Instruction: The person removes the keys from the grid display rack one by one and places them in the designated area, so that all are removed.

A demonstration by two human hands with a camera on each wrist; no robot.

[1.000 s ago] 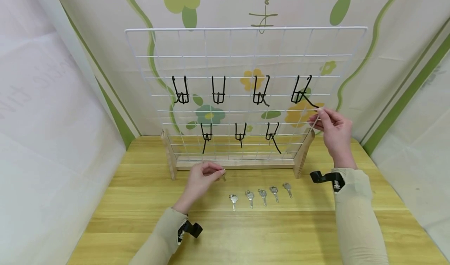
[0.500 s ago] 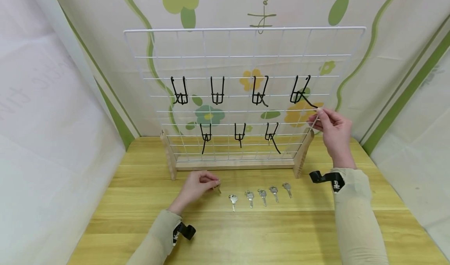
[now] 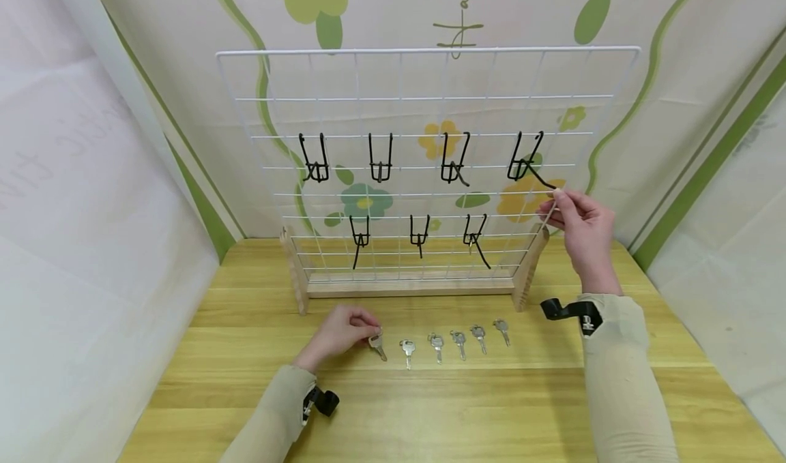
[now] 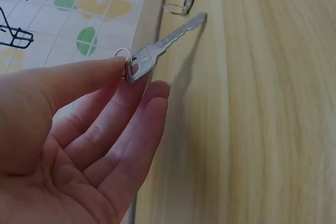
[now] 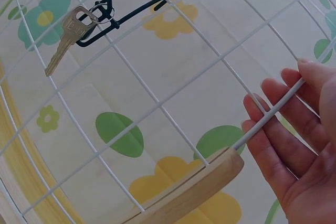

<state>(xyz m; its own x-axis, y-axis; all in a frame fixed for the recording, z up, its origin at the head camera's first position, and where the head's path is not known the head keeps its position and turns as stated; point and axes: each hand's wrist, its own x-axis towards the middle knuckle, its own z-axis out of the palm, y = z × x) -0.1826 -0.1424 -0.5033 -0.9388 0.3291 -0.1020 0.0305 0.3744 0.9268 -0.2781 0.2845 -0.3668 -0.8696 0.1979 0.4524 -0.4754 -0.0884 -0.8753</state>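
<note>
My left hand [image 3: 340, 330] pinches a silver key [image 4: 148, 60] by its ring and head between thumb and forefinger. The key's blade points away, its tip close over the wooden table. To its right lies a row of several keys [image 3: 408, 352], each with a small ring. At the right side of a white wire grid rack [image 3: 430, 52], my right hand [image 3: 586, 228] holds the edge wire, fingers behind it and thumb in front. Another key [image 5: 71, 32] hangs by its ring on a black hook [image 5: 126, 14] of the lower row.
The grid stands in a wooden base [image 3: 411, 288] with two side posts, at the back of the table [image 3: 430, 415]. Several black hooks [image 3: 381, 163] fill two rows and stick out toward me. A flower-patterned cloth [image 3: 393, 13] hangs behind; white sheets flank both sides.
My left hand has drawn down and slightly left from below the rack, bringing the key to the left end of the row. My right hand has kept its place on the grid.
</note>
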